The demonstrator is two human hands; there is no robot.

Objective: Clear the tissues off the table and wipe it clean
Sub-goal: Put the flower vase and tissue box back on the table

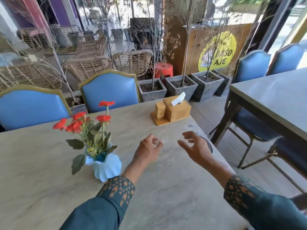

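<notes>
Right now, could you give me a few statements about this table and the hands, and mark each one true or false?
1. The left hand holds a cloth. False: it holds nothing.
2. A tissue sticks out of the wooden box. True.
3. The vase holds yellow flowers. False: the blooms are red.
4. The right hand hovers over the table, holding nothing. True.

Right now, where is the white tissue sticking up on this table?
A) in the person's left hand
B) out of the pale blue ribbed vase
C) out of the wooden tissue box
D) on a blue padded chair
C: the white tissue pokes from the top of the wooden tissue box at the table's far end.
</notes>
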